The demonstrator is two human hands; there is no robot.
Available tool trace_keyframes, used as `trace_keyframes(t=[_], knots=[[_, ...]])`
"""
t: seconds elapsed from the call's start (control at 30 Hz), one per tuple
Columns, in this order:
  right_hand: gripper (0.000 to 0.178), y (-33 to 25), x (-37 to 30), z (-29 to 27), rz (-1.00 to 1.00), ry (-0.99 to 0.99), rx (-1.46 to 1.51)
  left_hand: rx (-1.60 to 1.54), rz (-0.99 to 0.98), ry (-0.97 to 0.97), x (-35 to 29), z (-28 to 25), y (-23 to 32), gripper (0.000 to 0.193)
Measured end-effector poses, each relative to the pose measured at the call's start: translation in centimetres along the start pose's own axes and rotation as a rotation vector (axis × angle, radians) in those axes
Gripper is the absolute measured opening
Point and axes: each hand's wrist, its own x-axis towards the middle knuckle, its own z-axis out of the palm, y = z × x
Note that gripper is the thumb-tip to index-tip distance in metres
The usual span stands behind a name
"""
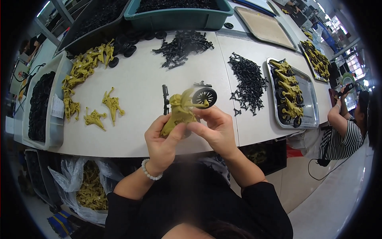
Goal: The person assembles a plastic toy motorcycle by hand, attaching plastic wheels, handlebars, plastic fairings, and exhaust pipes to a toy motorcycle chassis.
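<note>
Over the front of the white table (pixel 139 85), both my hands hold one yellow plastic toy motorcycle body (pixel 179 113). My left hand (pixel 161 137) grips its rear end, thumb on top. My right hand (pixel 216 129) pinches its side below a black spoked wheel (pixel 204 98), which sits at the body's far right end. Just past the body are a thin black piece (pixel 165 99) and another small black part (pixel 203 84); whether they touch it I cannot tell. Two loose yellow bodies (pixel 112 105) lie to the left.
A heap of yellow bodies (pixel 81 69) curves along the left, near a white bin of black parts (pixel 58 103). Black part piles (pixel 184 47) (pixel 248 81) lie behind and right. A metal tray (pixel 310 107) holds assembled toys. A teal bin (pixel 179 20) stands behind. Another person (pixel 346 129) works at right.
</note>
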Motion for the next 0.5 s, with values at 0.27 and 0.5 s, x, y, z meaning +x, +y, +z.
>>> trace_keyframes(t=[0.27,0.5], knots=[[0.019,-0.1,0.1,-0.2,-0.172,0.004,0.074,-0.038,-0.065,-0.141,0.1,-0.8,0.3,0.030],[0.028,-0.8,0.3,-1.2,-0.136,-0.141,-0.129,0.044,-0.134,-0.241,0.7,-1.1,1.6,0.027]])
